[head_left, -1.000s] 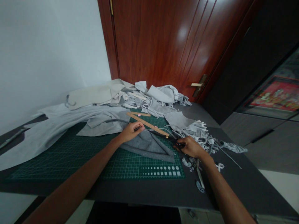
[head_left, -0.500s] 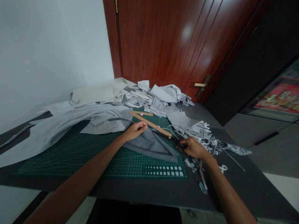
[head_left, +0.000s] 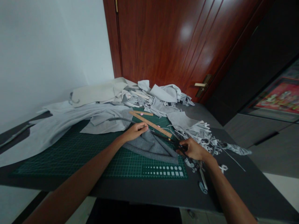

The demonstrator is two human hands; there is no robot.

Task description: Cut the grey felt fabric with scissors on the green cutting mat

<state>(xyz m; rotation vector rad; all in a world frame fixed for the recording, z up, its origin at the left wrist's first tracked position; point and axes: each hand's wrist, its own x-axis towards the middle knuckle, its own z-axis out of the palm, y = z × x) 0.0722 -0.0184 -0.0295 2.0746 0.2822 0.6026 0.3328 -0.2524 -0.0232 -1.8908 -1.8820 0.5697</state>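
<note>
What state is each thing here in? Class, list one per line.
Grey felt: folded on cutting mat, pinched by left hand.
Scissors: gripped in right hand, blades at felt's edge.
Wooden ruler: lying flat on mat.
Door: shut.
Scraps: loose heap beside mat.

dark grey felt piece (head_left: 149, 147): rumpled, folded over itself, lies flat at right end of green cutting mat (head_left: 70, 152), far corner pinched in left hand (head_left: 135, 131); scissors (head_left: 164, 137): black handles in right hand (head_left: 193, 150), long blades low along felt's far-right edge
</note>
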